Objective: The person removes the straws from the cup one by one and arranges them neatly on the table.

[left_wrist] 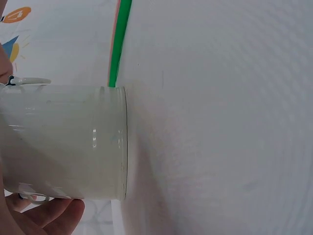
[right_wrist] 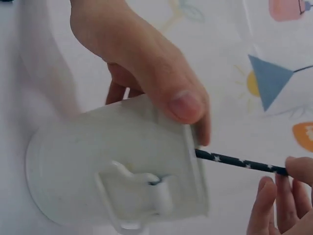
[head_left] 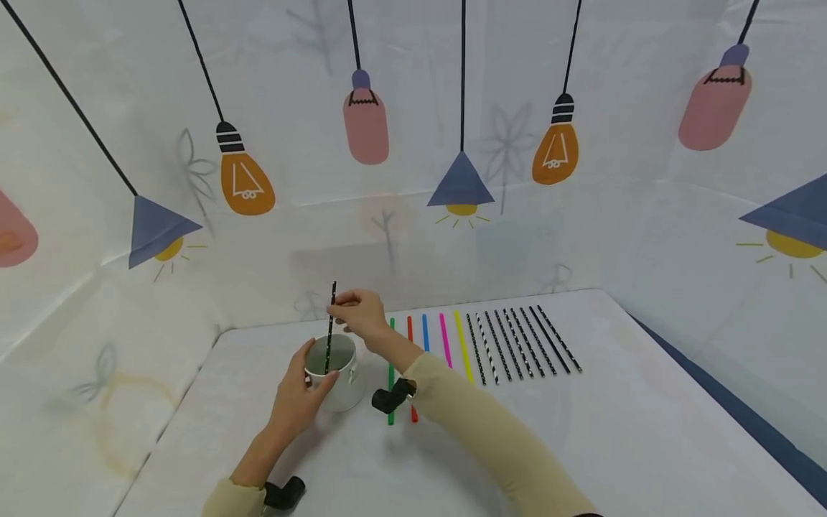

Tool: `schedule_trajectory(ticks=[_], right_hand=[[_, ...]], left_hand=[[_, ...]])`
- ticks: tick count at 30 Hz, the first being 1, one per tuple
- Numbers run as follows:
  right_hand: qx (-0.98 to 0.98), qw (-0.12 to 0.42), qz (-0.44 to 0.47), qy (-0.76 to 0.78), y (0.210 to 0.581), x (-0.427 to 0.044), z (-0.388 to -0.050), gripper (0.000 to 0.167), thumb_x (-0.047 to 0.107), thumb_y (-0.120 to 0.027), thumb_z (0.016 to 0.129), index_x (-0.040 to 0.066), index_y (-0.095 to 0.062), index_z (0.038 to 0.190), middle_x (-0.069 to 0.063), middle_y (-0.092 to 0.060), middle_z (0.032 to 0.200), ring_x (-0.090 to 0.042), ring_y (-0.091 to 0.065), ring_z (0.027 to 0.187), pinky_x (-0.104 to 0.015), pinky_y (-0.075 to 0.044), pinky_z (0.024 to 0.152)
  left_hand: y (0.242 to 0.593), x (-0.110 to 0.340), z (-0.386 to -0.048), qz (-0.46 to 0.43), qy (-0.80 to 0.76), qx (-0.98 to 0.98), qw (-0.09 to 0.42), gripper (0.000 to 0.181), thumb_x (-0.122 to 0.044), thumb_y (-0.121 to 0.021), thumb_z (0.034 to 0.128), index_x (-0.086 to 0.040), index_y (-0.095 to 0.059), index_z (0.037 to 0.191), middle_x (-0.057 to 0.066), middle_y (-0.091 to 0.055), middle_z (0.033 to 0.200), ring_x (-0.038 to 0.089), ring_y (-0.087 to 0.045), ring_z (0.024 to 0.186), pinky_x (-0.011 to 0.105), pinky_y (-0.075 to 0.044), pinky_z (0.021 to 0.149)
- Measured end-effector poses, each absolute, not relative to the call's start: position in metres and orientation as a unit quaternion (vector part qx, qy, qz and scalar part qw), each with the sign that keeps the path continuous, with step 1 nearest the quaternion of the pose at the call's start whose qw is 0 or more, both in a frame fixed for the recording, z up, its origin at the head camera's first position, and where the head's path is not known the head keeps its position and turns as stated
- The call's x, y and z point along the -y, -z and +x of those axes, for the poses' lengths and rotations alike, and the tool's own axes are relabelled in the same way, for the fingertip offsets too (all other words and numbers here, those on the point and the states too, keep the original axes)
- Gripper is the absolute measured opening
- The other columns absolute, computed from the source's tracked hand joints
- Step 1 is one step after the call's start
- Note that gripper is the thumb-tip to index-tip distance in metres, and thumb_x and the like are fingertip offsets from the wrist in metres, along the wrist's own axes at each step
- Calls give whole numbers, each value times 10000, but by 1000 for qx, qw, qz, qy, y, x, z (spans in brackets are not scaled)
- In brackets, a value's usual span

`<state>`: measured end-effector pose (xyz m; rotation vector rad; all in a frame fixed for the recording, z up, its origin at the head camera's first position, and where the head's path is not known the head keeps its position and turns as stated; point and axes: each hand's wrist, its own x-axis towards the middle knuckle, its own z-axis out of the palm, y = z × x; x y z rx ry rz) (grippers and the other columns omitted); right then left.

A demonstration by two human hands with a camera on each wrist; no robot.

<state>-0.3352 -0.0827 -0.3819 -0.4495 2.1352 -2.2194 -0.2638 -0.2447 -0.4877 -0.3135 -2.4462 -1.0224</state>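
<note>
A small white pail with a wire handle on its side stands upright at the left of the table. My left hand grips it, thumb at the near rim and fingers round the far left side. Between thumb and fingertips, my right hand pinches a black paper straw patterned with white stars. The straw stands nearly upright, its lower part inside the pail. In the right wrist view, the straw comes out over the rim to the right fingertips. The left wrist view shows the pail's side and hides the straw.
Right of the pail lie green, red, blue, pink and yellow straws, some partly under the right forearm. Several black-and-white patterned straws lie beyond them in a row. A lamp-printed sheet hangs behind the table.
</note>
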Motion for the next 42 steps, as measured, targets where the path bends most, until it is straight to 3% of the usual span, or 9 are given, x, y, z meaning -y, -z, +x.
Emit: schedule_trajectory(ticks=[6,11,17,23,30,35,42], right_hand=[[-620,-81,-195,756,352,68,-333,166,113,-760,856,52,-663,975,-51,-671,884,-301,-660,868,-441,-562,767],[-595,-156,-224,756,329,45,-334,148,70,-724,880,-7,-645,980,-81,-655,901,-217,-653,797,-361,-579,701],[-606,-212,-219,735,321,8,-343,124,21,-658,917,-14,-645,1036,-93,-627,961,-191,-624,761,-391,-581,673],[-659,-204,-191,698,324,-35,-353,218,17,-649,913,18,-652,1131,-162,-626,1070,-191,-636,766,-344,-578,654],[-731,-133,-176,646,339,-85,-352,370,21,-645,913,42,-574,1275,-161,-578,1193,-260,-637,859,-338,-569,732],[-752,-95,-158,633,355,-121,-356,402,37,-658,917,45,-533,1299,-177,-562,1220,-277,-629,918,-354,-566,754],[-775,-89,-135,610,376,-173,-356,420,74,-655,929,-9,-521,1318,-208,-548,1222,-252,-603,943,-321,-559,764]], left_hand=[[489,245,-265,-115,371,892,232,792,-427,-645,928,-77,-244,1515,183,-432,1413,334,-528,1190,505,-521,845],[489,246,-265,-122,376,887,241,783,-399,-660,924,-71,-257,1510,187,-459,1381,329,-548,1161,496,-526,835],[494,247,-264,-125,370,886,251,777,-385,-669,921,-66,-269,1506,182,-473,1368,316,-570,1128,469,-533,822],[493,246,-265,-125,374,884,250,771,-381,-670,921,-88,-269,1511,170,-479,1364,298,-578,1116,454,-535,811],[493,246,-265,-122,372,885,251,777,-381,-674,917,-98,-265,1514,172,-472,1373,308,-572,1128,464,-533,818],[492,245,-263,-122,372,885,251,776,-381,-674,916,-94,-268,1511,181,-473,1367,312,-578,1116,462,-534,814],[491,245,-262,-120,373,886,247,777,-386,-667,920,-92,-261,1514,183,-476,1367,312,-577,1118,463,-530,824]])
